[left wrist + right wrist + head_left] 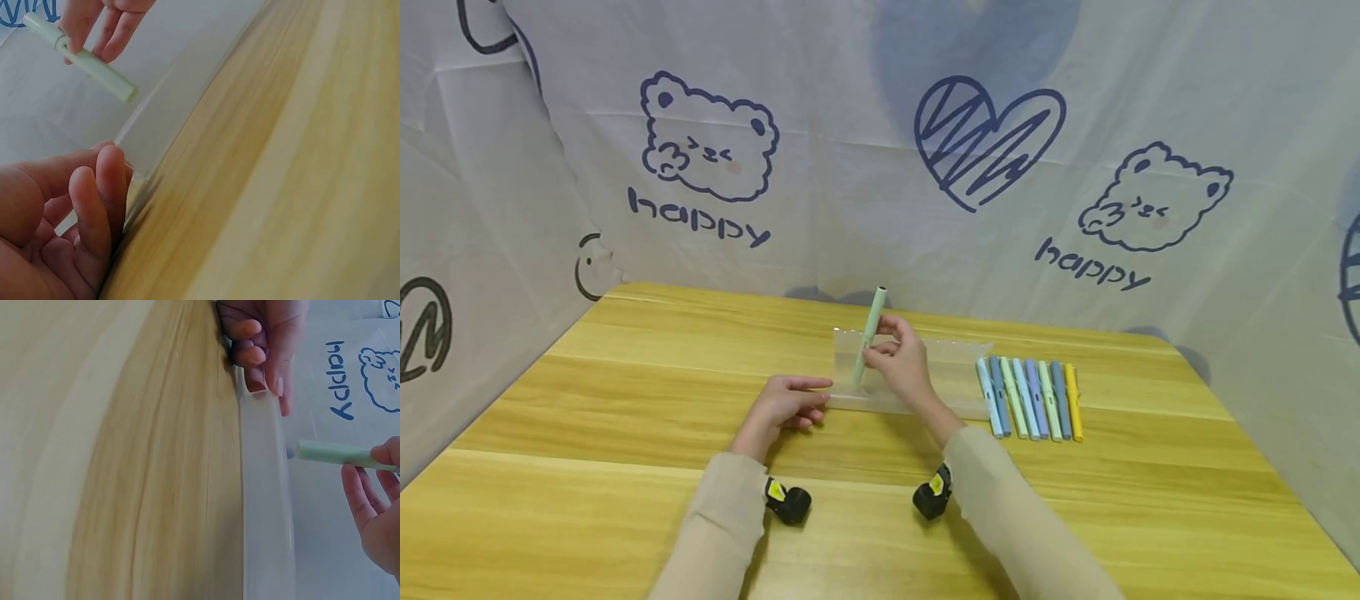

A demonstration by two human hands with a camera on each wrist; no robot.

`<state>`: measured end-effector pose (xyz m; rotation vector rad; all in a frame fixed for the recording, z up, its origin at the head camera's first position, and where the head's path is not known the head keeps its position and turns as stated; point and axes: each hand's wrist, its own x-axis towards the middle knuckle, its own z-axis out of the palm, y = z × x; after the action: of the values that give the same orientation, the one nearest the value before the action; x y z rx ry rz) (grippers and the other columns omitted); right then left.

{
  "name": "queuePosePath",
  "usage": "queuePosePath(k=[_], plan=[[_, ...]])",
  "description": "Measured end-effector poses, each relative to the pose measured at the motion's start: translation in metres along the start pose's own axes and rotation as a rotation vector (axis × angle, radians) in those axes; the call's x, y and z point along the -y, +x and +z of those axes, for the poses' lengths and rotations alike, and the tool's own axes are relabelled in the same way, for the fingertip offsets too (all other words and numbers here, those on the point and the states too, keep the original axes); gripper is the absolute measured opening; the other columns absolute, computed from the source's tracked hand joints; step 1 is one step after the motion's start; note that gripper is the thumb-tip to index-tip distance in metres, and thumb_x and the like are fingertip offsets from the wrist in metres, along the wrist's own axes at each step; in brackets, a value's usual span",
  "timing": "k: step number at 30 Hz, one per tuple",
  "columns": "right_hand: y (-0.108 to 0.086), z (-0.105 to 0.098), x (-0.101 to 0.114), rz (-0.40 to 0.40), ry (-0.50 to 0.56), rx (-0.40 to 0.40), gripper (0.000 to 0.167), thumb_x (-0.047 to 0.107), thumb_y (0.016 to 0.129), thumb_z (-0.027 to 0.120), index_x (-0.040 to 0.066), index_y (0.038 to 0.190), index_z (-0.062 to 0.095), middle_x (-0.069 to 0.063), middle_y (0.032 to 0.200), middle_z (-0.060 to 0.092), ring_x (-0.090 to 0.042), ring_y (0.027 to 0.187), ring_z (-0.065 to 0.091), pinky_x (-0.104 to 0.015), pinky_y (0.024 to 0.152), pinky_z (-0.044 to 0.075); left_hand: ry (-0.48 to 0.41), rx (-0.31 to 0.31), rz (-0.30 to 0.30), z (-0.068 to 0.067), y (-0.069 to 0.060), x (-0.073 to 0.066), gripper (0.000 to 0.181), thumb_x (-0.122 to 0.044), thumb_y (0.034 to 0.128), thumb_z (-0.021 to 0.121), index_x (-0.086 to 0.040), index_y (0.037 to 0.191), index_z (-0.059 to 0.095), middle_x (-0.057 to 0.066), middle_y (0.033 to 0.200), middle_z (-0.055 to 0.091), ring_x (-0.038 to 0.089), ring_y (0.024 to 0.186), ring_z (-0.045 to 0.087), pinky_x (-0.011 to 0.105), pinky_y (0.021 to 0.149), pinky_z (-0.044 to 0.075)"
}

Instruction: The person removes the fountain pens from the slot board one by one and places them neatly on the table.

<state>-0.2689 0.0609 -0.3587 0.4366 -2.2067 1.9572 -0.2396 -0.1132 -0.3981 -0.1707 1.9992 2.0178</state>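
Observation:
My right hand [901, 362] pinches a light green pen [873, 314] between thumb and fingertips. The pen leans over the left part of a clear plastic case [951, 379] with a wavy upper edge. In the right wrist view, the lower end of the pen [328, 452] hovers near the long rim of the case [265, 487]. At the case's left end, my left hand [784, 404] holds the corner with thumb and fingertips. The left wrist view has this hand [69, 212] close up, its other fingers bent.
Right of the case lies a row of several pens [1033, 400] in blue, green, purple and yellow, side by side on the wooden table [625, 392]. A printed cloth [842, 167] hangs behind the table. Black wrist cameras sit at both sleeves.

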Motion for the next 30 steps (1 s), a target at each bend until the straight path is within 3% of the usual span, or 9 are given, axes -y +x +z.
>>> queuePosePath(k=[7, 22, 30], plan=[[0.0, -0.009, -0.006, 0.006, -0.022, 0.012, 0.044, -0.015, 0.074, 0.059, -0.006, 0.115, 0.047, -0.019, 0.108, 0.055, -0.012, 0.066, 0.059, -0.03, 0.058, 0.054, 0.01, -0.005, 0.0, 0.0, 0.0, -0.001, 0.033, 0.0, 0.0845, 0.058, 0.008, 0.117, 0.054, 0.006, 0.062, 0.061, 0.008, 0.047, 0.055, 0.016, 0.041, 0.045], [-0.009, -0.031, -0.005, 0.032, 0.0, 0.044, 0.053, -0.016, 0.072, 0.061, -0.005, 0.122, 0.044, -0.02, 0.118, 0.05, -0.019, 0.067, 0.062, -0.029, 0.056, 0.053, 0.006, -0.01, 0.0, -0.001, 0.001, 0.0, 0.033, 0.001, 0.0834, 0.059, 0.008, 0.116, 0.055, 0.007, 0.064, 0.062, 0.008, 0.046, 0.056, 0.017, 0.041, 0.046], [-0.02, -0.035, 0.016, 0.021, 0.009, 0.058, 0.054, -0.02, 0.071, 0.058, -0.009, 0.122, 0.041, -0.025, 0.113, 0.049, -0.022, 0.068, 0.063, -0.045, 0.059, 0.053, 0.004, -0.014, -0.003, 0.0, 0.002, 0.0, 0.033, 0.001, 0.0831, 0.059, 0.007, 0.115, 0.055, 0.008, 0.064, 0.062, 0.009, 0.047, 0.056, 0.017, 0.041, 0.046]])
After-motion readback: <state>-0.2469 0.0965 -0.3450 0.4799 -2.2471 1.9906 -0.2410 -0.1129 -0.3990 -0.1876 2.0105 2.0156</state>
